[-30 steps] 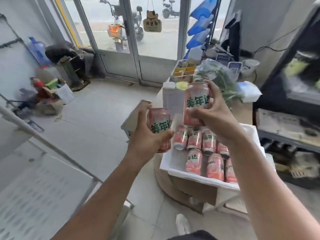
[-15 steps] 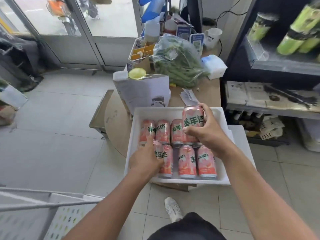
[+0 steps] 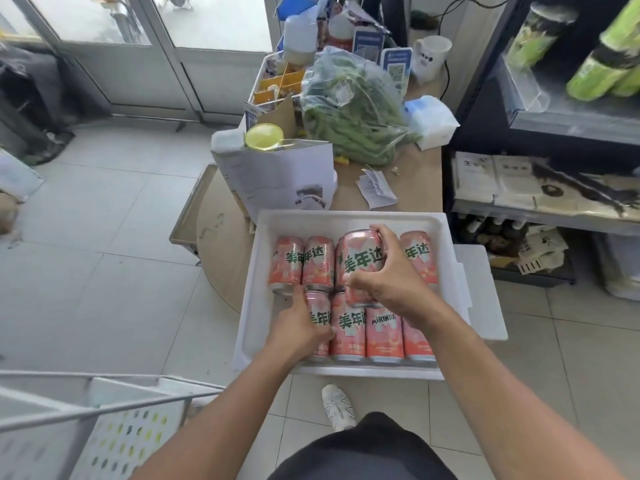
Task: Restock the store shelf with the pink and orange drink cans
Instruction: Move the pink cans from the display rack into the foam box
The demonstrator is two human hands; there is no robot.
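- Now we look down at a white foam box (image 3: 349,220) at our 12 o'clock, holding pink and orange cans (image 3: 384,332) laid on their sides in two rows.
- Every can's long axis runs from 12 to 6 o'clock, with the tops at the 12 o'clock end.
- Our right hand (image 3: 391,282) is wrapped around a raised can (image 3: 363,258), thumb on one side and fingers on the other. It is lifted above the far row and tips slightly toward 1 o'clock.
- Our left hand (image 3: 298,327) curls over the near-left can (image 3: 317,317), which lies just at its 1 o'clock, touching its neighbour in the near row.
- The left hand is the nearer one to that can. We judge that lifting it straight up comes next.
- A dark shelf (image 3: 554,116) stands at 2 o'clock and a white wire shelf (image 3: 104,403) at 8 o'clock. We cannot tell which one takes the cans.
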